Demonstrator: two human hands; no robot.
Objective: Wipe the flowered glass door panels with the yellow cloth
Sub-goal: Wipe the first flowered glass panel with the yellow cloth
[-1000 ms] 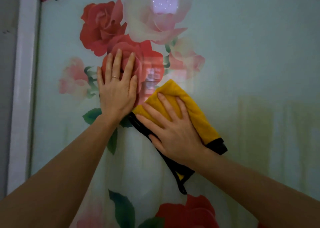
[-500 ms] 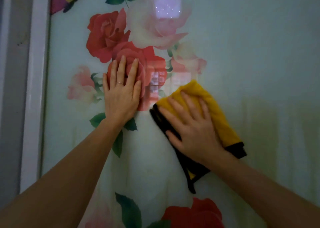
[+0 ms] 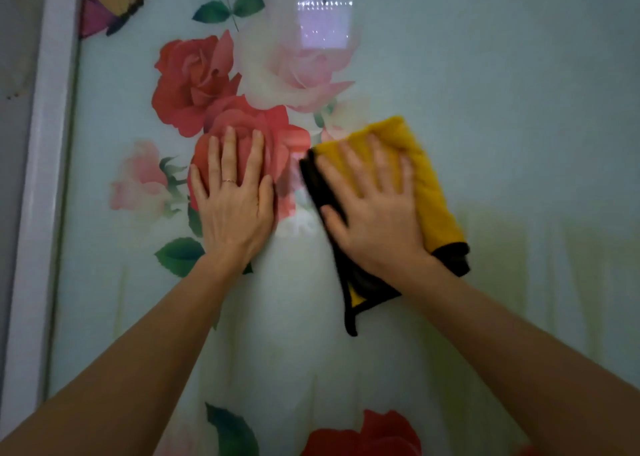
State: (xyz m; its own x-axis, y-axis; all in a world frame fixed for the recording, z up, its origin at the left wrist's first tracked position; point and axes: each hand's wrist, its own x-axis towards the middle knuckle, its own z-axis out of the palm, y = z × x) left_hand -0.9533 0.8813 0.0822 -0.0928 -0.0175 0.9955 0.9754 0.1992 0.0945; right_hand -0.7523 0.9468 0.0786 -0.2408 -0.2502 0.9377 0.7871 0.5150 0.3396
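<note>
My right hand [image 3: 375, 210] lies flat on the yellow cloth [image 3: 420, 175], pressing it to the glass door [image 3: 519, 109]. My left hand [image 3: 233, 199] rests open just beside; unwiped glass extends to the right.

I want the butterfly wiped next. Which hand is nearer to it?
Left. The left hand rests flat on the red rose, below and right of the butterfly; the right hand, pressing the cloth, is farther right.
</note>
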